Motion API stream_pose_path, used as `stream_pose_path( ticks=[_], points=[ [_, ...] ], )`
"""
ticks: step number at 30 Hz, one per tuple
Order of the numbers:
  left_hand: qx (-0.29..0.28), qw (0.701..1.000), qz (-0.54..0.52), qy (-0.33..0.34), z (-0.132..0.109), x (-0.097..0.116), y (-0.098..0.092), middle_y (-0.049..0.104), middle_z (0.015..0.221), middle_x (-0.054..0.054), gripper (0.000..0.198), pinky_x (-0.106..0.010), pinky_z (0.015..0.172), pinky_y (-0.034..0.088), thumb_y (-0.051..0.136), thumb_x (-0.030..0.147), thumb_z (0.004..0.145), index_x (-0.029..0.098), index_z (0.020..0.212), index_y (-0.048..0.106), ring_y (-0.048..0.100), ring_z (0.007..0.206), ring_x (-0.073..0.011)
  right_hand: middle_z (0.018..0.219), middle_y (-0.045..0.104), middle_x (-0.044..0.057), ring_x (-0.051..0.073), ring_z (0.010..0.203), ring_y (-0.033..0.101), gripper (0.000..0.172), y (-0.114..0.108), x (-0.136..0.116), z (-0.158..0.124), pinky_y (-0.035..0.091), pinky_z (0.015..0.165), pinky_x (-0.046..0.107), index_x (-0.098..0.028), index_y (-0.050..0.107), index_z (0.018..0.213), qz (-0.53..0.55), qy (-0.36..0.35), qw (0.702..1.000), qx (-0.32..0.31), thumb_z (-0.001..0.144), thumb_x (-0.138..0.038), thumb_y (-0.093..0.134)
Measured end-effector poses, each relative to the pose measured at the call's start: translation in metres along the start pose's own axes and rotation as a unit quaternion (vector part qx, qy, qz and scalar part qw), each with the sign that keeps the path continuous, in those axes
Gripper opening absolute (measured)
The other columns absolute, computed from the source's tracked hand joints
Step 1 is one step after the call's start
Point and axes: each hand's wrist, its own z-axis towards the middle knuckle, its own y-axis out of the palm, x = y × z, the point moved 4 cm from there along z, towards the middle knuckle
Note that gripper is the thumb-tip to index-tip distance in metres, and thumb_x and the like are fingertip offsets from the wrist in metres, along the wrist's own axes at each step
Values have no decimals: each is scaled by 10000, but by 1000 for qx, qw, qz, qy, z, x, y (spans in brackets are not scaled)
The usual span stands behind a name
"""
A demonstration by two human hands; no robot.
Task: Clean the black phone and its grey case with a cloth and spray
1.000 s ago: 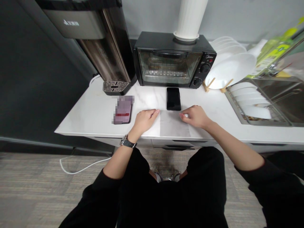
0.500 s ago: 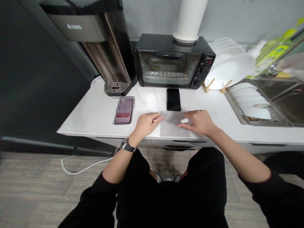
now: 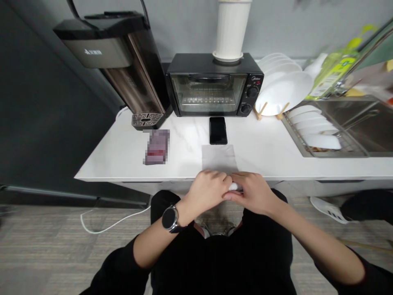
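My right hand [image 3: 253,192] is closed around a small object with a rounded white end [image 3: 233,187]; the rest of it is hidden in my fingers. My left hand [image 3: 210,187] is closed and meets the right one in front of the counter's edge. What its fingers hold, if anything, is hidden. Just beyond my hands, a thin greyish square sheet [image 3: 218,157] lies flat on the white counter [image 3: 184,157], reaching towards the front edge. Behind the sheet lies a black phone [image 3: 217,130].
A blurred-out purple item [image 3: 157,147] lies to the left. At the back stand a water dispenser [image 3: 123,73] and a toaster oven [image 3: 211,88] with a white pot [image 3: 232,32] on top. Racked plates [image 3: 284,92] and a sink [image 3: 362,119] are at right. Another person's shoe [image 3: 328,209] shows below.
My hands were apart over the sheet; they have come together and back towards my body. The sheet is now uncovered. The view has shifted slightly.
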Motion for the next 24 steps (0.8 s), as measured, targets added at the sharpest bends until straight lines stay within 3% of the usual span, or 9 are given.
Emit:
stream_pose_path(
  ticks=[4,7,10,13,15,17,21,24],
  points=[
    [-21,999,-28,-12,3,6,3,721,816,-30,186,-350,549,413,605,364,1024,201,936,624,693,679,-216,796,742,38,229,728,671,606,2,1,-3,352,652,320,-227,661,789,109,41,993,6,922,-810,563],
    [-20,997,-64,-37,1,2,3,730,803,-8,367,-341,552,411,645,567,994,217,1081,581,717,683,-234,684,653,-1,180,652,586,597,0,11,-5,356,630,309,-216,635,741,195,48,979,24,948,-770,553],
    [-3,994,-84,-72,-2,-12,0,747,856,11,485,-332,573,418,648,652,971,242,1199,522,719,672,-223,564,499,-4,163,575,467,691,-16,38,1,346,591,324,-230,505,588,256,37,959,114,970,-800,424],
    [2,989,-102,-109,-5,-30,-2,721,815,45,393,-314,589,417,647,572,1004,258,1196,508,696,638,-185,510,409,7,176,523,417,708,-43,82,16,360,552,350,-275,401,526,308,59,917,247,939,-844,324],
    [1,984,-127,-127,-5,-40,-3,708,808,56,333,-303,602,420,647,517,1017,259,1177,512,689,648,-169,523,379,-1,177,505,403,657,-58,114,30,348,513,341,-292,368,569,339,106,880,316,946,-822,279],
    [2,978,-152,-142,-3,-46,-4,705,822,58,278,-297,615,427,640,475,1025,258,1155,525,683,664,-160,593,426,-2,183,545,451,621,-69,140,49,382,524,328,-289,416,660,354,127,860,345,940,-826,277],
    [7,968,-190,-162,1,-52,-1,696,806,57,210,-290,631,432,619,433,1029,260,1137,572,669,670,-150,766,541,5,199,707,567,570,-72,172,86,480,657,333,-283,478,859,306,128,875,353,834,-852,470],
    [6,965,-206,-165,4,-56,5,699,802,56,201,-288,635,431,622,426,1022,264,1139,610,663,669,-145,823,573,-9,193,752,585,532,-64,184,110,499,728,343,-285,461,950,290,122,883,349,725,-728,650]
  ],
)
